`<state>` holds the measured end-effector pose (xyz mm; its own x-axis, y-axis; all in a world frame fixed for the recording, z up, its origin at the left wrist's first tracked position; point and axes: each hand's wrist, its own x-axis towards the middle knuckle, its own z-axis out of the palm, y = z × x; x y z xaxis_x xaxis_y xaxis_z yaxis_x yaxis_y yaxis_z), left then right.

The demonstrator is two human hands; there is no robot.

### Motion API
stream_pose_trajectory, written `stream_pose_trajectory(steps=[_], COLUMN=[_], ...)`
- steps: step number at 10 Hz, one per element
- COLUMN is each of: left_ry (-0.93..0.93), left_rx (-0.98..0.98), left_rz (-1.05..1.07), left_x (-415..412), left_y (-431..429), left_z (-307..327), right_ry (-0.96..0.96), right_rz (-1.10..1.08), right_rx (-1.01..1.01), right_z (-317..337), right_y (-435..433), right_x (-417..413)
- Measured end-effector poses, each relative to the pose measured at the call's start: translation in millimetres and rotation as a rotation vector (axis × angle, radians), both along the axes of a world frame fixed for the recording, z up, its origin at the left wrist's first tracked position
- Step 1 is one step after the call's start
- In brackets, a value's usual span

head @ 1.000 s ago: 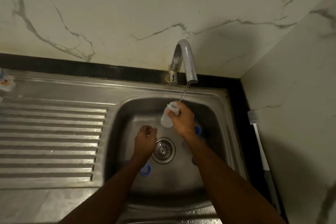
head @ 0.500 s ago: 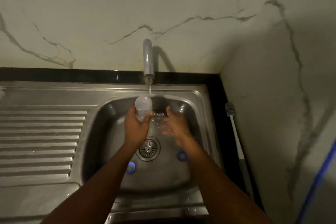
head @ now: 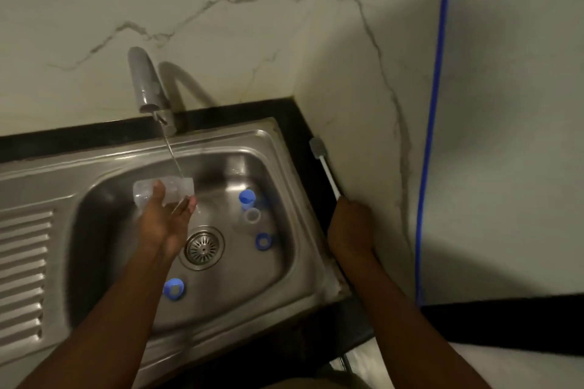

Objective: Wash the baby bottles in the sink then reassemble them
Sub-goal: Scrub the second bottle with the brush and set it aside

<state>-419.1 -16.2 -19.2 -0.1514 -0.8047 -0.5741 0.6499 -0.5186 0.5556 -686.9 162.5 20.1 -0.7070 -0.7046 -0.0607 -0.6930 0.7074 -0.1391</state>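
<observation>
My left hand holds a clear baby bottle on its side in the sink basin, under the thin stream from the tap. My right hand grips the lower handle of a white bottle brush that leans on the dark counter strip against the right wall. Loose in the basin lie a blue cap, a clear ring, a blue ring and another blue piece near the drain.
A ribbed steel draining board lies left of the basin. Marble walls close the corner behind and to the right. A blue cord runs down the right wall. A black counter edge extends right.
My right hand left the basin and took hold of the brush handle at the right wall. The bottle in my left hand tipped from upright onto its side. The view swung right.
</observation>
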Motion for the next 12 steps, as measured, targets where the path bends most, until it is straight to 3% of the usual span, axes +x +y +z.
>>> stream_pose_trajectory(steps=[2, 3, 4, 6, 8, 10, 11, 12], left_ry=[0.168, 0.169, 0.179, 0.187, 0.144, 0.188, 0.103, -0.201], left_rx=[0.072, 0.112, 0.166, 0.126, 0.028, -0.011, -0.042, -0.098], left_rz=[-0.055, -0.091, -0.063, -0.062, -0.209, -0.264, -0.204, -0.240], left_x=[-3, -5, -1, 4, 11, 8, 2, 0], left_y=[-3, -2, -8, -39, -48, -45, -50, -56], left_z=[21, 34, 40, 54, 65, 72, 72, 63], right_ry=[-0.032, -0.311, -0.771, -1.512, -1.761, -2.361, -1.760, -0.465], right_rz=[0.042, -0.051, -0.115, -0.013, -0.034, -0.442, -0.089, 0.556], right_rx=[0.056, -0.153, -0.356, -0.338, -0.323, -0.404, -0.282, 0.019], right_z=[7, 27, 72, 124, 108, 97, 94, 82], right_y=[4, 2, 1, 8, -21, -55, -66, -67], right_x=[1, 4, 33, 112, 138, 144, 145, 140])
